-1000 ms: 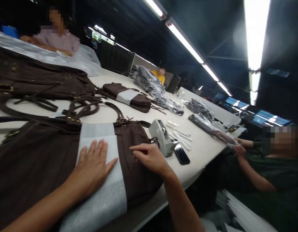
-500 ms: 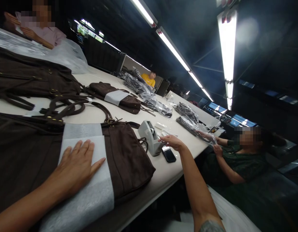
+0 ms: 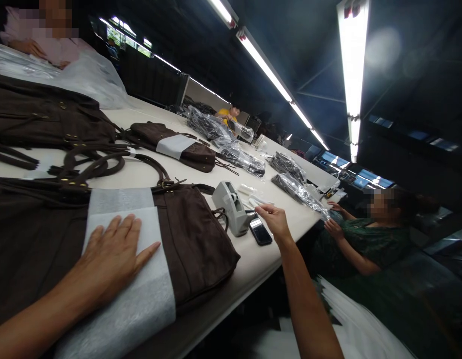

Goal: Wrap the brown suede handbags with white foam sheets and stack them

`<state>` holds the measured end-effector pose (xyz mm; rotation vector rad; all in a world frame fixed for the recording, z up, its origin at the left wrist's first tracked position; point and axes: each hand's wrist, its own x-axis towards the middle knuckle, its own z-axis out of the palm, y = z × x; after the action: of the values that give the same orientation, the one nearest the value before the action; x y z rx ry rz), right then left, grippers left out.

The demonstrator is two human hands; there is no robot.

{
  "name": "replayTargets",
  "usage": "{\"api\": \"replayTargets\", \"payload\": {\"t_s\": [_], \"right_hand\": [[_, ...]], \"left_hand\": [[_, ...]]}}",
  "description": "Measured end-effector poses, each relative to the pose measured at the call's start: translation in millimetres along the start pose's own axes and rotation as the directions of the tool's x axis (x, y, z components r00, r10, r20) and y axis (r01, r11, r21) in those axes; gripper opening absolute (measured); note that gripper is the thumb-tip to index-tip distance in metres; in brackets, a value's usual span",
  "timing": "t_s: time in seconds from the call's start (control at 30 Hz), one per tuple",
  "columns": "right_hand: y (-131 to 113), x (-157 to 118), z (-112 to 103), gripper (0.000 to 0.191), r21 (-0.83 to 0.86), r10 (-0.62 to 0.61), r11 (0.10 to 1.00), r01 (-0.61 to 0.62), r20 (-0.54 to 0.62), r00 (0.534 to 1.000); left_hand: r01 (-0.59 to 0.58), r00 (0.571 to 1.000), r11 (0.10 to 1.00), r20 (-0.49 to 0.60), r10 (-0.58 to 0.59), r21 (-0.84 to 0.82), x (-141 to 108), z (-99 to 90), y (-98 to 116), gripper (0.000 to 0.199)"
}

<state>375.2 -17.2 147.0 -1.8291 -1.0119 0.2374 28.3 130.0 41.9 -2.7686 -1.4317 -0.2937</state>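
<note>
My left hand [image 3: 113,254] lies flat, fingers spread, on a white paper band [image 3: 156,284] that wraps a dark brown handbag [image 3: 195,239]. The bag lies on its side, its looped handles [image 3: 148,162] stretching away across the table. Past the bag's right end stands a grey tape dispenser [image 3: 233,212]. My right hand [image 3: 276,219] is just right of its front, thumb and finger pinched on what looks like the end of a tape strip; the strip itself is hardly visible. Below that hand a dark phone [image 3: 261,233] rests on the table.
More brown bags lie on the white table [image 3: 212,173]: a large one [image 3: 47,114] and a paper-banded one [image 3: 148,134]. Plastic-wrapped bags [image 3: 298,189] lie farther along. A person in dark green [image 3: 380,227] handles one at the right edge; others sit at far left and back.
My right hand has gone from loosely extended fingers at the dispenser to a closed pinch, slightly farther right of it. My left hand stays on the paper band. The view has shifted slightly.
</note>
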Motion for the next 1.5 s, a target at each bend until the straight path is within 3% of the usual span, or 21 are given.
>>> {"api": "replayTargets", "payload": {"t_s": [0.13, 0.33, 0.43, 0.5, 0.57, 0.67, 0.77, 0.87, 0.93, 1.17, 1.5], "right_hand": [[13, -22, 4, 0.03, -0.158, -0.008, 0.987, -0.005, -0.078, 0.997], [33, -32, 16, 0.024, -0.383, 0.022, 0.918, -0.098, -0.199, 0.98], [23, -42, 21, 0.024, -0.422, -0.002, 0.9, -0.106, -0.248, 0.969], [5, -49, 33, 0.027, -0.287, -0.017, 0.956, -0.052, -0.235, 0.972], [-23, -53, 54, 0.033, -0.028, 0.012, 0.999, -0.016, -0.129, 0.992], [-70, -56, 107, 0.036, 0.265, 0.046, 0.959, -0.101, 0.205, 0.978], [-106, -51, 169, 0.026, 0.348, 0.079, 0.903, -0.251, 0.44, 0.894], [-120, -40, 218, 0.014, 0.349, 0.163, 0.856, -0.382, 0.52, 0.838], [-122, -33, 240, 0.008, 0.327, 0.195, 0.848, -0.417, 0.538, 0.82], [-109, -20, 276, 0.007, 0.19, 0.287, 0.865, -0.465, 0.572, 0.768], [-105, 10, 283, 0.031, -0.127, 0.333, 0.929, -0.348, 0.695, 0.637]], "left_hand": [[-0.008, 1.0, 1.0, 0.006, 0.008, 0.009, 0, -3.6, 1, 0.084], [-0.012, 0.999, 1.0, -0.042, 0.013, 0.001, -1, 3.7, -1, 0.08], [0.01, 1.0, 1.0, 0.026, -0.009, -0.025, -6, -6.3, 4, 0.077], [0.035, 0.995, 0.997, 0.091, -0.029, -0.073, -8, -17.8, 9, 0.076], [0.06, 0.991, 0.989, 0.128, -0.043, -0.132, -9, -28.6, 12, 0.074], [0.083, 0.988, 0.98, 0.141, -0.057, -0.183, -10, -37.6, 14, 0.074], [0.09, 0.989, 0.976, 0.134, -0.064, -0.2, -13, -39.3, 13, 0.074], [0.086, 0.991, 0.971, 0.121, -0.059, -0.224, -14, -38.5, 12, 0.074], [0.083, 0.992, 0.967, 0.11, -0.058, -0.239, -14, -37.5, 12, 0.074], [0.091, 0.995, 0.954, 0.072, -0.074, -0.285, -12, -31.8, 13, 0.075], [0.095, 0.994, 0.945, 0.08, -0.074, -0.314, -13, -35.5, 12, 0.075]]}}
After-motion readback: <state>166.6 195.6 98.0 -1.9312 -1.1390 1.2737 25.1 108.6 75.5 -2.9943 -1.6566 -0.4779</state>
